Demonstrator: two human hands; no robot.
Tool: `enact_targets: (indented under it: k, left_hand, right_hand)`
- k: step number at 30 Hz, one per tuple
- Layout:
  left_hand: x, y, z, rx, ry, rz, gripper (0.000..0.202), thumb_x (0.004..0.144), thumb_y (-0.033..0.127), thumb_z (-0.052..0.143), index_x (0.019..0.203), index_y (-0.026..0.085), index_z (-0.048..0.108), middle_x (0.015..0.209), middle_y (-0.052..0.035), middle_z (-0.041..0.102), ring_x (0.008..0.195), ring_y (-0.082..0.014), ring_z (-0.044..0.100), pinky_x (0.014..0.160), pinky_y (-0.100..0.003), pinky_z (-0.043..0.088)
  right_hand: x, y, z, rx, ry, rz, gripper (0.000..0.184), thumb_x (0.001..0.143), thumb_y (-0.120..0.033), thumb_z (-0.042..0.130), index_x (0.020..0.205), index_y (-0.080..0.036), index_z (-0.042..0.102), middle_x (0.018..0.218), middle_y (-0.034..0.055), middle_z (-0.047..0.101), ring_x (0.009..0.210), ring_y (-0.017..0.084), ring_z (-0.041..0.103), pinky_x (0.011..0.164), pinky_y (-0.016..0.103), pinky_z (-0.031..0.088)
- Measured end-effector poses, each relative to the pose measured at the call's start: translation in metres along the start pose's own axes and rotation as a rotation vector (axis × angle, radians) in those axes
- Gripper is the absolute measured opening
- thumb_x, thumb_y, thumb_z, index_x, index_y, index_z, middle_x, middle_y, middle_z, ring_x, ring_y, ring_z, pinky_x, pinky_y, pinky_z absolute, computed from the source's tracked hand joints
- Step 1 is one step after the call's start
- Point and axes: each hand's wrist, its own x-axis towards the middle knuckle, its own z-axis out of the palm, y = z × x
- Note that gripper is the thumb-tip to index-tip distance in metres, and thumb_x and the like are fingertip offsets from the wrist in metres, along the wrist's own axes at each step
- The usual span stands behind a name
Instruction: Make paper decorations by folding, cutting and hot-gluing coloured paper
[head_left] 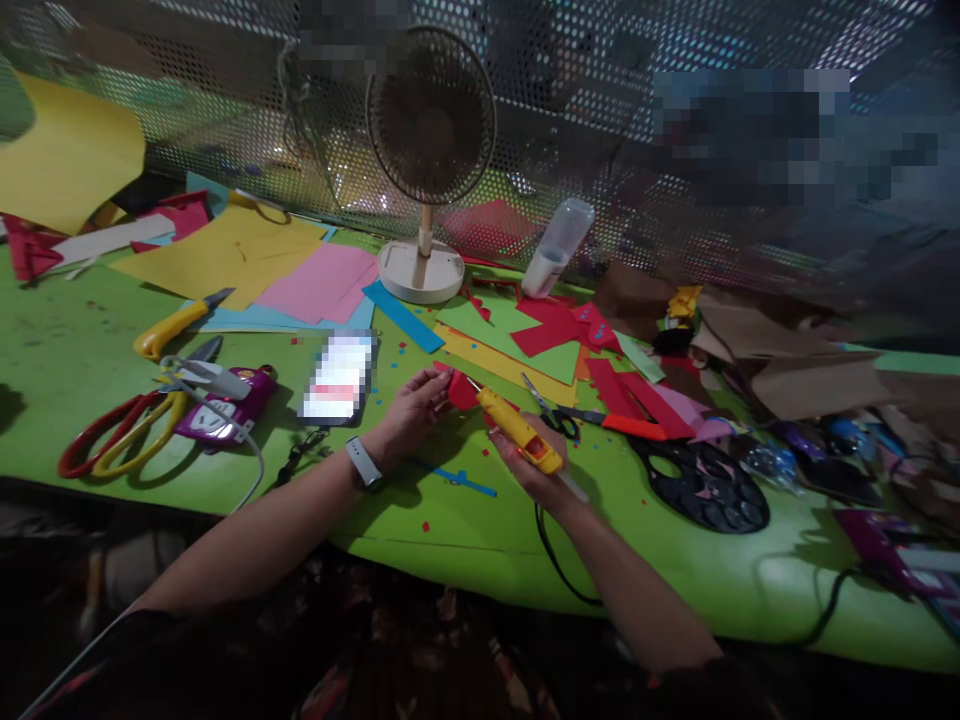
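My left hand [411, 412] pinches a small red paper piece [462, 390] just above the green table [75, 350]. A white watch band sits on that wrist. My right hand [534, 470] grips a yellow glue gun [517, 429], whose nozzle points left and touches the red piece. A black cord hangs from the glue gun over the table's front edge.
Around lie orange-handled scissors [600, 418], red and yellow scissors [124, 430], a yellow knife [176, 322], a purple device [225, 405], a phone [339, 378], a black palette [705, 485], a desk fan [427, 160], a white bottle [555, 245], coloured paper sheets and scraps.
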Motion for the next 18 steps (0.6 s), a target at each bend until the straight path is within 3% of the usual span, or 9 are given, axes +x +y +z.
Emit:
enact_targets:
  k: [6,11,14,18]
  left_hand:
    - [0.002,-0.001,0.0,-0.012,0.015,-0.004,0.013,0.077,0.015,0.079,0.084,0.015,0.067,0.083,-0.0015,0.073,0.073,-0.0106,0.069,0.071,-0.022,0.057]
    - [0.003,-0.003,0.002,-0.023,0.068,0.011,0.016,0.074,0.013,0.081,0.081,0.015,0.066,0.077,-0.0006,0.072,0.065,-0.0093,0.067,0.06,-0.018,0.054]
    - [0.003,-0.003,0.002,-0.015,0.076,0.015,0.017,0.074,0.012,0.08,0.08,0.016,0.065,0.077,0.0005,0.072,0.068,-0.0101,0.069,0.062,-0.018,0.055]
    - [0.002,-0.002,0.0,0.001,0.062,0.025,0.015,0.076,0.015,0.079,0.082,0.016,0.066,0.079,0.0,0.073,0.067,-0.0105,0.068,0.064,-0.021,0.057]
  right_hand:
    - [0.0,0.0,0.002,0.01,-0.016,-0.057,0.01,0.085,-0.033,0.067,0.086,-0.024,0.062,0.076,0.0006,0.064,0.063,0.017,0.06,0.059,0.032,0.052]
    - [0.001,-0.007,0.018,0.051,-0.098,-0.24,0.01,0.086,-0.03,0.066,0.092,-0.024,0.062,0.082,0.0014,0.068,0.068,0.016,0.064,0.061,0.029,0.053]
    - [-0.002,-0.003,0.018,0.054,-0.151,-0.319,0.012,0.084,-0.029,0.068,0.093,-0.023,0.063,0.087,0.0027,0.071,0.074,0.016,0.067,0.065,0.028,0.055]
    - [-0.002,0.0,0.004,0.022,-0.07,-0.207,0.008,0.087,-0.03,0.065,0.092,-0.023,0.063,0.085,0.0031,0.07,0.072,0.017,0.066,0.064,0.03,0.055]
